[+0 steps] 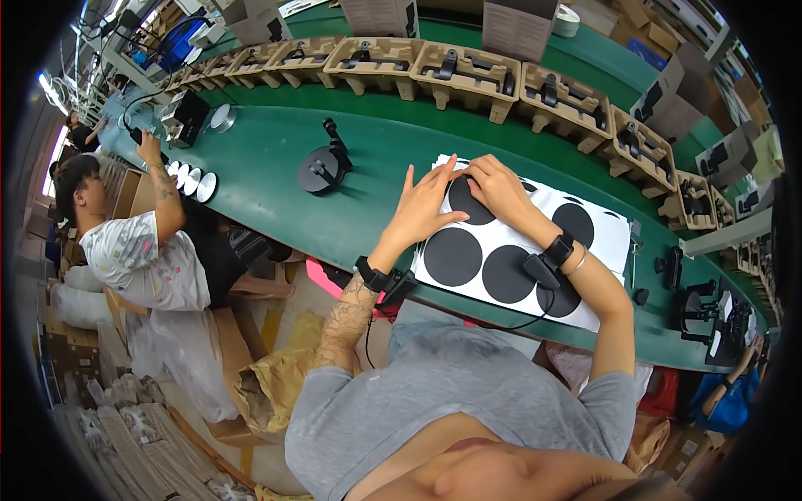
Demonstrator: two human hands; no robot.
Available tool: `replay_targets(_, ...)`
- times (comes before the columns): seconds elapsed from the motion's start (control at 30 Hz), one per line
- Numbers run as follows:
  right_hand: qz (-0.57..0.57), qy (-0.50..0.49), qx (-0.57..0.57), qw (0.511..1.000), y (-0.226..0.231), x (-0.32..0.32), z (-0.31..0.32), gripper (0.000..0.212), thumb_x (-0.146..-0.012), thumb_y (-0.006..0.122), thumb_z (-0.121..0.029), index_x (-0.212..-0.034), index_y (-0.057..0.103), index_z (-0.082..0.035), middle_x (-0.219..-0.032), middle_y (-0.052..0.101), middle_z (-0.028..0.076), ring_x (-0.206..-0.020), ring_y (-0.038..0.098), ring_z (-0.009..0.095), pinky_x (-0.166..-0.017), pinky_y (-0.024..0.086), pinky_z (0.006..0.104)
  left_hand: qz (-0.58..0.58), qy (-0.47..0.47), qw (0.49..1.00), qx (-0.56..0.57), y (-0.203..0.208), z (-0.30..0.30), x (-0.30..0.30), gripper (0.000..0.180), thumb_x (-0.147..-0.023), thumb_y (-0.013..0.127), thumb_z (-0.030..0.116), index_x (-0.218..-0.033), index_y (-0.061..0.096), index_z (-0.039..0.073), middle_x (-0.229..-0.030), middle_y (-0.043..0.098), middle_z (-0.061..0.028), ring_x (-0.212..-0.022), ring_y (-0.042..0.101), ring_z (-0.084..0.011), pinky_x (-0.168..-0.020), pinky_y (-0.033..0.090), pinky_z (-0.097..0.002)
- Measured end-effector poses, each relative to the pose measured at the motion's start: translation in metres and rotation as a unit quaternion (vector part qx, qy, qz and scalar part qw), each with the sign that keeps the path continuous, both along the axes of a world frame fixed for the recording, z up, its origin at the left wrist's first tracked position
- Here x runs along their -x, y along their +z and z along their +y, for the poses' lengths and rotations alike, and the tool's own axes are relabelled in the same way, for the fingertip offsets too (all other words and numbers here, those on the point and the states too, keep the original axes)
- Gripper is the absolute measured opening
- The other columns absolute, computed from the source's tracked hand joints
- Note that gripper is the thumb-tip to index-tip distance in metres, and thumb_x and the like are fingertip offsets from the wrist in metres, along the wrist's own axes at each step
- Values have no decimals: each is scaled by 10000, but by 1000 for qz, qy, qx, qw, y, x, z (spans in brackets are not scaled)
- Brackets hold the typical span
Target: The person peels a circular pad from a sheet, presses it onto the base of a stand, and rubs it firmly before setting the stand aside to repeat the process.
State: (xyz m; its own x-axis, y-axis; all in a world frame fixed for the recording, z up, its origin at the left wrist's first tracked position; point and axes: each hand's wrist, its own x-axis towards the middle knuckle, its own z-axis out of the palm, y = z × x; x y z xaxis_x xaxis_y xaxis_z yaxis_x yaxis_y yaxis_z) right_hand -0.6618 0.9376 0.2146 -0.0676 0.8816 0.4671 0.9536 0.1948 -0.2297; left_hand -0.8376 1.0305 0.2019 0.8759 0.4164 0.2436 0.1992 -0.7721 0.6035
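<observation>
A white sheet bearing several round black pads lies on the green bench in front of me. My left hand rests over its upper left corner, fingers stretched and thumb spread apart. Bent fingers of my right hand press close together at the far edge of one black pad, where the fingertips of both hands nearly meet. Whatever the right fingertips pinch is hidden. Other pads, such as the front left one, lie flat on the sheet. Both wrists carry black strapped devices with cables.
On the bench, a black stand with a round base stands left of the sheet. Cardboard trays holding black parts line the far side. A co-worker works at left beside silver discs. More black stands are at right.
</observation>
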Motion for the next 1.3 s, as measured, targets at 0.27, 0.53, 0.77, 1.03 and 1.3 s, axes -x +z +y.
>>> replay_targets(0.27, 12, -18, 4, 1000, 47, 8, -28, 230, -737, 712, -162, -864, 574, -29, -864, 573, 94, -843, 561, 288, -782, 457, 360, 30, 8, 998, -46, 8, 13, 2, 931, -705, 733, 483, -1424, 286, 96, -1309, 541, -18, -1291, 407, -261, -1094, 118, -613)
replay_targets(0.53, 185, -197, -56, 961, 90, 20, -172, 158, -686, 679, 97, -816, 648, 14, -909, 675, 125, -879, 656, 237, -770, 509, 295, -57, 27, 994, -90, 6, 16, 17, 777, -710, 752, 416, -1343, 434, 97, -1253, 567, -88, -1319, 362, -298, -1098, 138, -583)
replay_targets(0.77, 279, -342, -238, 866, 41, 47, -268, 161, -758, 618, 160, -888, 606, 66, -958, 627, 151, -931, 639, 248, -848, 510, 323, -269, 494, 813, -151, -17, 80, 107, 1026, -594, 853, 371, -1404, 295, 77, -1398, 345, -172, -1299, 297, -387, -1063, 237, -533)
replay_targets(1.03, 450, -271, -277, 805, 33, 64, -231, 152, -784, 573, 171, -908, 602, 88, -946, 617, 156, -893, 643, 244, -838, 513, 319, 30, 188, 982, -18, -100, 219, 183, 1035, -435, 893, 304, -1354, 449, 134, -1383, 437, -148, -1300, 379, -352, -1073, 286, -481)
replay_targets(1.3, 606, -225, -280, 710, 37, 101, -168, 84, -804, 651, 50, -821, 582, 5, -793, 577, 50, -673, 569, 87, -555, 498, 211, -189, 211, 950, 133, -101, 202, 220, 814, -658, 735, 102, -1383, 365, 85, -1193, 494, -132, -1017, 523, -282, -925, 419, -377)
